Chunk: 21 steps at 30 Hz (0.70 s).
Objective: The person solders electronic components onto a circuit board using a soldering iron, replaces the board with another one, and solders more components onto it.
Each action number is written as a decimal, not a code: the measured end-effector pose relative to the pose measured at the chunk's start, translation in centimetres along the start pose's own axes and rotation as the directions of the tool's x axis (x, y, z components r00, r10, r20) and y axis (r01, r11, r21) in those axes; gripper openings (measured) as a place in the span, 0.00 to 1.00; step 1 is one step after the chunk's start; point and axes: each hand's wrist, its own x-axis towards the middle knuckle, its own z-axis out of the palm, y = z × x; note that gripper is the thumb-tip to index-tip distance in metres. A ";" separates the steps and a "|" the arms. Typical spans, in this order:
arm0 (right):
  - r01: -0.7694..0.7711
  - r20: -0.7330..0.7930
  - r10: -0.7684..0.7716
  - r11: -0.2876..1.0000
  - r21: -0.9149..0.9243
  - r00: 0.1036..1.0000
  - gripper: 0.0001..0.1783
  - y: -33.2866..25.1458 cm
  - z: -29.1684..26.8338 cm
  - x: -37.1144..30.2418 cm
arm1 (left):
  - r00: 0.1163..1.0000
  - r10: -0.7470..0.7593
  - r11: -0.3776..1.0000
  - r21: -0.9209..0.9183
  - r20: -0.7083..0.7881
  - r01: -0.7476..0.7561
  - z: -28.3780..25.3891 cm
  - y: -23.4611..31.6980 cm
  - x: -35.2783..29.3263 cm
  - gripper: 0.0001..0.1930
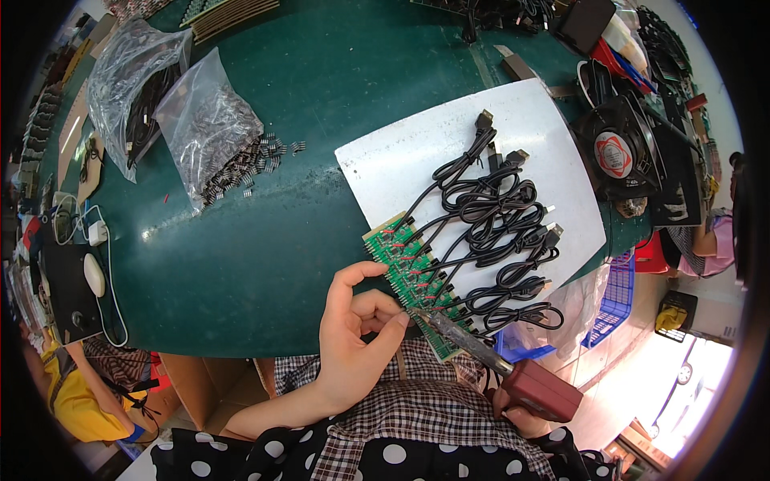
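Observation:
A green circuit board panel [399,271] lies slantwise at the near edge of a white board [385,172], with black USB cables [489,216] running from it in coiled bundles. My left hand [353,341] is at the panel's left edge; its forefinger touches the edge, and thumb and another finger pinch together beside the board. Whatever they hold is too small to make out. My right hand [525,421], partly hidden, grips the dark red handle of a soldering iron [541,390]. The iron's tip meets the panel near my left thumb.
On the green table [281,297], a plastic bag [212,120] spills small metal connectors [249,164]. A black fan [613,152] stands at the right. Further left lie a white mouse [94,275] and cord. Below the table's right side is a blue basket [613,301]. Other people sit at both sides.

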 end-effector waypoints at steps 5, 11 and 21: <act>0.066 -0.142 -0.003 0.892 0.446 0.990 0.27 -0.8 0.7 0.0 | 1.000 0.016 1.000 0.019 -0.001 -0.016 0.1 -0.2 0.0 0.24; 0.181 -0.081 -0.169 0.968 0.175 0.982 0.38 3.9 0.5 -1.7 | 1.000 0.030 1.000 0.009 -0.003 -0.030 0.2 -0.2 -0.1 0.24; 0.211 0.040 -0.214 0.974 0.083 0.976 0.39 4.5 0.2 -1.6 | 0.999 0.037 0.999 0.002 -0.001 -0.037 0.2 -0.3 0.0 0.24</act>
